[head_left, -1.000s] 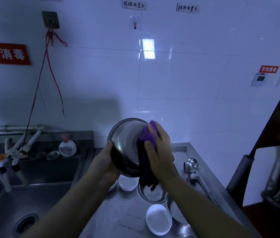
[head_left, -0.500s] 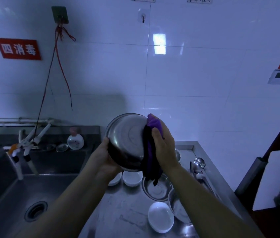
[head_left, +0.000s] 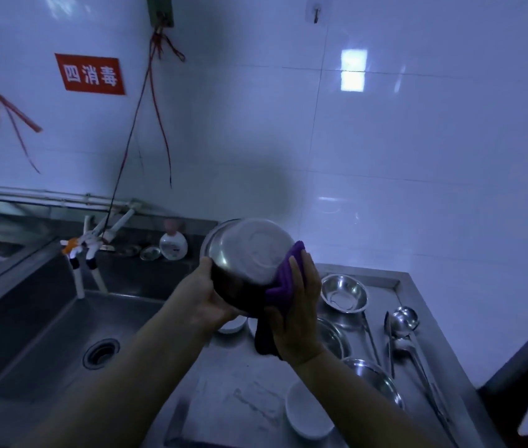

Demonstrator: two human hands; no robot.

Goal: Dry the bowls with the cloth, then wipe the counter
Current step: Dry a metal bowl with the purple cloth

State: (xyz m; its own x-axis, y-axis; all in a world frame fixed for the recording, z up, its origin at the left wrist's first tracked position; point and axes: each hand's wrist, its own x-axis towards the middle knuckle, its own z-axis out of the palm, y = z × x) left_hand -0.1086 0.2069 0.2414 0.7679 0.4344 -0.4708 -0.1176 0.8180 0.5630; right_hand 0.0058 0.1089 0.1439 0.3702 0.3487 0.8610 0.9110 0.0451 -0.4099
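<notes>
Round stainless-steel bowl (head_left: 249, 253) held up in the air over the steel worktop (head_left: 240, 402), base turned toward the camera, mouth facing away and tilted toward the wall. It sits between the two hands.

Left hand (head_left: 206, 297): fingers curled under the bowl's lower left rim, thumb up along the side, gripping it. The bowl lies up and to the right of this hand, touching it.

Right hand (head_left: 298, 305): wrapped round a folded purple cloth (head_left: 283, 279), pressing it flat against the bowl's right wall; a dark tail of cloth hangs below the palm. The bowl lies just left of this hand, with only the cloth between them.

Judgement: outside of the bowl is being dried. The next stroke turns on the cloth being at the right edge while most of the base lies to its left; the right hand is the one placed to sweep across, the left to steady or rotate.

Below and right of the right hand: more shiny steel bowls (head_left: 344, 294), white ceramic bowls (head_left: 307, 412) and long metal ladles (head_left: 403, 324) on the worktop. Below-left of the left hand: steel sink (head_left: 62, 334).
</notes>
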